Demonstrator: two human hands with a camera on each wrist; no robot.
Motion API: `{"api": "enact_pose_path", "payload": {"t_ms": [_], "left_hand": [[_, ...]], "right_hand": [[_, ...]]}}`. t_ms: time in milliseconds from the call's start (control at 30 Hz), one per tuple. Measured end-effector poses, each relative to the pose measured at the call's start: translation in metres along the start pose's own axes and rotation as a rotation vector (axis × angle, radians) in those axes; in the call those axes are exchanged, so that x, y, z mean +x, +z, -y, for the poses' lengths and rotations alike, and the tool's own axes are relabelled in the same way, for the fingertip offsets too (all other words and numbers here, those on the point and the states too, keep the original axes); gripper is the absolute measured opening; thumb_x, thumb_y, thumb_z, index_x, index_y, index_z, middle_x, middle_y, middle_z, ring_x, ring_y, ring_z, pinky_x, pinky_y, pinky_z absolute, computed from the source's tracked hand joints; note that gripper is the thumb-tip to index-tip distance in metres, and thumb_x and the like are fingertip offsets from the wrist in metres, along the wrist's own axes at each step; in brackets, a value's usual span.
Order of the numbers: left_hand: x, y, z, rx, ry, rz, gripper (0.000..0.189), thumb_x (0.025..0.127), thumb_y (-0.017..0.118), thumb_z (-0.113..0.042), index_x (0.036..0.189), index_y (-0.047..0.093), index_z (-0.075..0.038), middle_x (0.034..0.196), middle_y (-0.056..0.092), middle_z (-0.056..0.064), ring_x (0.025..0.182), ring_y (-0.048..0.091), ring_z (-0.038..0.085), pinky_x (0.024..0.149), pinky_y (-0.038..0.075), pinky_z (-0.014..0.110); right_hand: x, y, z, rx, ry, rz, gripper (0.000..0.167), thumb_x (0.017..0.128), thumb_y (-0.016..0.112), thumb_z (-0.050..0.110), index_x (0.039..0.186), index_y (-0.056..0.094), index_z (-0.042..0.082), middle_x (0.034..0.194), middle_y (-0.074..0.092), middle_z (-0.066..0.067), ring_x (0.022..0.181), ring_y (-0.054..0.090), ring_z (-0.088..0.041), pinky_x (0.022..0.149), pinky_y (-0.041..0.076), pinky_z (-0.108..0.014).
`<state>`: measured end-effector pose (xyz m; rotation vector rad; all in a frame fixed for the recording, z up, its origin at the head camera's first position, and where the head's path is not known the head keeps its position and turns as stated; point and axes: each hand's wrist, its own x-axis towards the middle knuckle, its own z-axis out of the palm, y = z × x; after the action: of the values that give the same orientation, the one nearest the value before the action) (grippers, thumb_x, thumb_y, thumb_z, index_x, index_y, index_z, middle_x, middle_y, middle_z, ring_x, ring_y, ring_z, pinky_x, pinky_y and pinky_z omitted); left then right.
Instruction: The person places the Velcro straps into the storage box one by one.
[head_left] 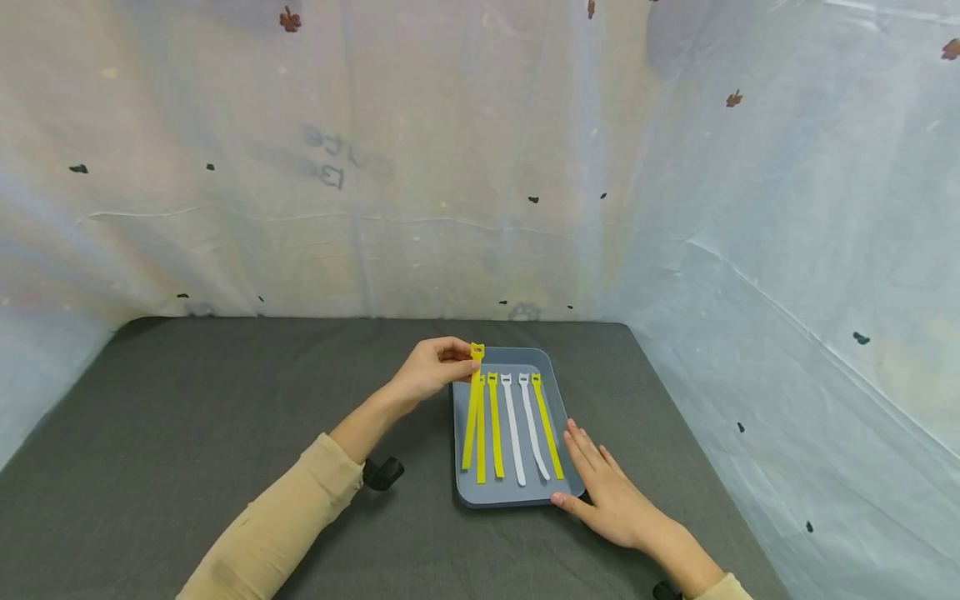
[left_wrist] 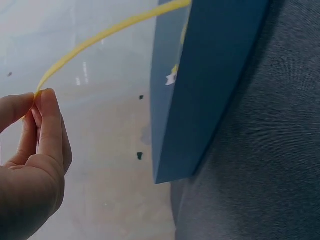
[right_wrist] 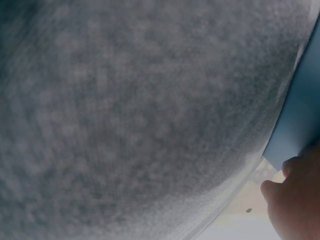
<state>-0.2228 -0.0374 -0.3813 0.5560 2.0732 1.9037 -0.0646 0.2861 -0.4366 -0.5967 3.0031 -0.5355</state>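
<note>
My left hand (head_left: 429, 370) pinches a yellow hook-and-loop cable tie (head_left: 472, 417) near its slotted head, between thumb and fingertips. The left wrist view shows this yellow strap (left_wrist: 95, 41) bowing from the fingertips down toward the tray. Below it is a blue-grey rectangular tray (head_left: 510, 496), where two white cable ties (head_left: 513, 433) and several yellow ones (head_left: 496, 433) lie side by side, heads at the far end. My right hand (head_left: 611, 493) rests against the tray's near right corner with its fingers extended. In the right wrist view this hand (right_wrist: 297, 195) touches the tray's side.
The tray stands on a dark grey cloth-covered table (head_left: 225, 433). Translucent plastic sheeting (head_left: 420, 167) with small dark marks hangs behind the table and along its right side. A black wrist mount (head_left: 383, 473) sticks out beneath the left forearm.
</note>
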Motion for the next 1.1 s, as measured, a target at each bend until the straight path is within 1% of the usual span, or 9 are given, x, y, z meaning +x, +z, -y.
{"api": "enact_pose_path", "payload": {"t_ms": [267,400,467,533,600,667,733,900,1100], "left_hand": [[0.005,0.003,0.014,0.013,-0.010,0.024,0.030,0.098,0.073,-0.011,0.125,0.066,0.002,0.115,0.070,0.015,0.103,0.072,0.034,0.095,0.058,0.052],[0.008,0.003,0.020,0.026,-0.016,0.036,0.029,0.099,0.073,-0.010,0.124,0.065,0.003,0.113,0.070,0.016,0.106,0.070,0.040,0.091,0.060,0.045],[0.009,0.002,0.022,0.040,-0.015,0.043,0.028,0.099,0.072,-0.009,0.124,0.065,0.002,0.113,0.070,0.016,0.105,0.070,0.041,0.089,0.061,0.041],[0.011,0.002,0.025,0.057,-0.010,0.049,0.027,0.099,0.072,-0.008,0.123,0.065,0.002,0.112,0.070,0.015,0.103,0.071,0.038,0.086,0.062,0.038],[0.013,0.001,0.027,0.078,-0.003,0.055,0.027,0.099,0.071,-0.008,0.123,0.065,0.002,0.112,0.069,0.015,0.099,0.071,0.032,0.085,0.062,0.036],[0.015,0.000,0.030,0.102,0.007,0.066,0.026,0.100,0.070,-0.008,0.124,0.065,0.002,0.112,0.069,0.014,0.095,0.071,0.026,0.084,0.062,0.036],[0.016,-0.001,0.033,0.121,0.016,0.079,0.026,0.100,0.070,-0.008,0.124,0.065,0.001,0.112,0.068,0.014,0.092,0.071,0.022,0.083,0.062,0.036],[0.021,-0.004,0.040,0.210,0.045,0.093,0.026,0.100,0.070,-0.010,0.124,0.065,-0.001,0.113,0.067,0.013,0.090,0.069,0.021,0.079,0.060,0.037],[0.026,-0.008,0.043,0.372,0.076,0.091,0.026,0.100,0.071,-0.011,0.125,0.065,-0.004,0.112,0.067,0.009,0.092,0.067,0.019,0.076,0.059,0.035]], "right_hand": [[0.000,-0.001,0.000,0.000,0.005,0.005,0.097,0.100,0.060,0.059,0.165,0.018,0.001,0.174,0.009,-0.012,0.158,0.017,-0.036,0.122,0.019,-0.066],[0.000,-0.001,0.000,0.002,0.010,0.009,0.096,0.100,0.060,0.059,0.165,0.017,0.002,0.174,0.010,-0.012,0.158,0.017,-0.036,0.122,0.019,-0.066],[0.001,-0.001,0.000,0.001,0.014,0.010,0.096,0.101,0.061,0.057,0.165,0.017,0.002,0.174,0.010,-0.012,0.158,0.017,-0.036,0.122,0.019,-0.066],[0.001,-0.001,0.000,-0.002,0.017,0.010,0.096,0.100,0.062,0.057,0.165,0.017,0.003,0.174,0.010,-0.013,0.158,0.017,-0.036,0.122,0.019,-0.066],[0.001,0.000,-0.001,-0.004,0.019,0.011,0.096,0.100,0.062,0.057,0.166,0.017,0.003,0.174,0.010,-0.012,0.158,0.017,-0.036,0.122,0.019,-0.066],[0.001,0.000,-0.001,-0.005,0.019,0.011,0.096,0.100,0.062,0.057,0.166,0.017,0.003,0.174,0.010,-0.012,0.158,0.017,-0.036,0.122,0.019,-0.066],[0.001,0.001,-0.001,-0.004,0.016,0.008,0.096,0.101,0.061,0.057,0.166,0.017,0.003,0.174,0.010,-0.012,0.158,0.017,-0.036,0.122,0.019,-0.066],[0.001,0.000,-0.001,-0.004,0.010,0.006,0.096,0.101,0.061,0.058,0.165,0.017,0.003,0.174,0.009,-0.011,0.158,0.016,-0.035,0.122,0.019,-0.065],[0.001,0.000,-0.002,-0.007,0.008,0.008,0.096,0.100,0.062,0.057,0.165,0.017,0.002,0.174,0.008,-0.010,0.158,0.016,-0.034,0.122,0.020,-0.066]]}}
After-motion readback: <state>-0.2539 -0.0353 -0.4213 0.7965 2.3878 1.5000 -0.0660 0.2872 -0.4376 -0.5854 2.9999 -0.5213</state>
